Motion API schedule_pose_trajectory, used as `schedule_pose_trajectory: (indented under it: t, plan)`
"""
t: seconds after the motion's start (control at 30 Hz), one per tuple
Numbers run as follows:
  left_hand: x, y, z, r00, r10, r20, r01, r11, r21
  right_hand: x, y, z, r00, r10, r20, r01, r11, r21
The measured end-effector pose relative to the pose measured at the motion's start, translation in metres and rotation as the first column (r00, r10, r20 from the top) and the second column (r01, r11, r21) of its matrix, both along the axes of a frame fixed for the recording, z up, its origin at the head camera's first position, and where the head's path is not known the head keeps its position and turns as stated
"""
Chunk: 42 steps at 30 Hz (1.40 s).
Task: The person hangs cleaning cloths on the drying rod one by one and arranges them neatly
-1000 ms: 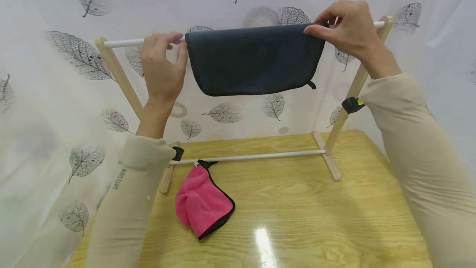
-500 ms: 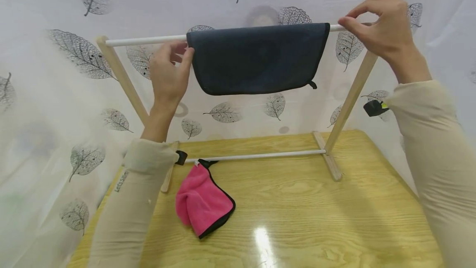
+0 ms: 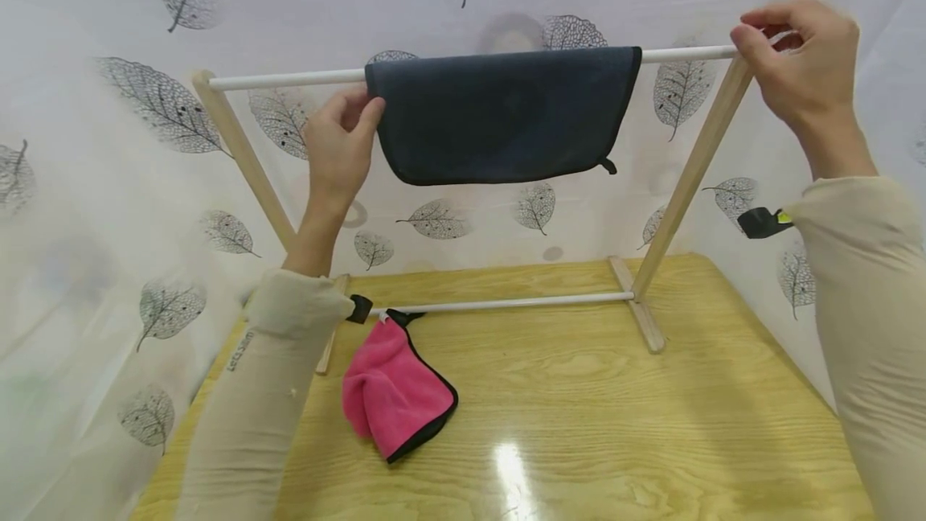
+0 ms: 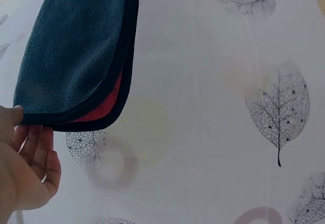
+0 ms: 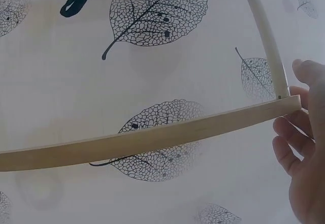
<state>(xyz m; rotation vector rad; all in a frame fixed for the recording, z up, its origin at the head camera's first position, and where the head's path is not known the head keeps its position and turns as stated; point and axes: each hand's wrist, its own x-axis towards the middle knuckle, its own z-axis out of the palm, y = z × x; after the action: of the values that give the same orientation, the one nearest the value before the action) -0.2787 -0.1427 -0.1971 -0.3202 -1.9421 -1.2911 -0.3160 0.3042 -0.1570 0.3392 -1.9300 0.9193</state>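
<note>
A dark blue-grey towel [image 3: 506, 115] with black edging hangs folded over the white top bar [image 3: 687, 54] of a wooden rack. My left hand [image 3: 338, 147] pinches its left edge just below the bar, thumb in front and fingers behind. In the left wrist view, a pink-red inner side shows between the layers of the towel [image 4: 81, 51]. My right hand [image 3: 813, 63] holds the top right corner of the rack, its thumb and fingers curled about the end of the wooden post [image 5: 203, 130].
A pink cloth [image 3: 398, 392] with black edging lies on the wooden table [image 3: 579, 408], its top corner at the rack's lower white bar [image 3: 506, 304]. Behind the rack hangs a white curtain [image 3: 463, 235] with leaf prints.
My right hand has left the towel's right end and moved right along the bar to the post. My left hand has shifted slightly right onto the towel's left edge.
</note>
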Motion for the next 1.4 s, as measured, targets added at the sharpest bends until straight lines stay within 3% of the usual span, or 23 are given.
schedule_pose_trajectory:
  t: [0.17,0.3,0.43,0.5,0.57,0.67,0.7,0.73,0.87,0.93,1.1,1.27,1.4]
  plan:
    - [0.011,0.004,0.005,0.999,-0.038,0.027,0.037,0.998,0.050,-0.009,0.013,-0.009,0.995,0.067,0.071,-0.060,0.994,-0.094]
    - [0.012,0.003,0.002,0.994,-0.107,0.031,0.103,0.991,0.088,-0.017,0.022,-0.017,0.991,0.095,0.091,-0.083,0.988,-0.130]
    - [0.009,0.002,0.001,0.990,-0.135,0.030,0.131,0.984,0.118,-0.018,0.025,-0.022,0.981,0.158,0.116,-0.134,0.972,-0.194]
    - [0.008,0.002,0.000,0.990,-0.137,0.030,0.132,0.983,0.128,-0.019,0.025,-0.024,0.959,0.269,0.091,-0.232,0.927,-0.295]
    - [0.007,0.002,0.000,0.990,-0.138,0.036,0.132,0.981,0.141,-0.020,0.023,-0.025,0.919,0.393,0.037,-0.346,0.847,-0.402]
    - [0.006,0.001,-0.002,0.988,-0.150,0.041,0.141,0.975,0.170,-0.023,0.021,-0.026,0.843,0.535,-0.061,-0.482,0.699,-0.528]
    - [0.006,0.000,-0.002,0.987,-0.157,0.040,0.148,0.973,0.179,-0.023,0.021,-0.027,0.826,0.558,-0.077,-0.501,0.667,-0.551]
    - [0.006,-0.001,-0.003,0.986,-0.165,0.036,0.156,0.970,0.186,-0.024,0.021,-0.027,0.819,0.568,-0.083,-0.510,0.652,-0.561]
    - [0.004,-0.004,-0.004,0.979,-0.204,0.022,0.195,0.958,0.211,-0.022,0.021,-0.027,0.809,0.581,-0.087,-0.517,0.634,-0.575]
    - [-0.004,-0.007,-0.007,0.979,-0.200,0.027,0.190,0.958,0.214,-0.021,0.021,-0.027,0.810,0.581,-0.086,-0.518,0.637,-0.572]
    - [-0.022,-0.014,-0.011,0.985,-0.165,0.055,0.149,0.962,0.228,-0.023,0.021,-0.026,0.785,0.607,-0.127,-0.554,0.594,-0.584]
    - [-0.020,-0.015,-0.010,0.984,-0.172,0.048,0.157,0.962,0.224,-0.024,0.021,-0.026,0.767,0.623,-0.154,-0.574,0.557,-0.601]
    - [-0.007,-0.014,-0.006,0.983,-0.172,0.062,0.155,0.964,0.217,-0.024,0.021,-0.027,0.768,0.623,-0.149,-0.570,0.558,-0.603]
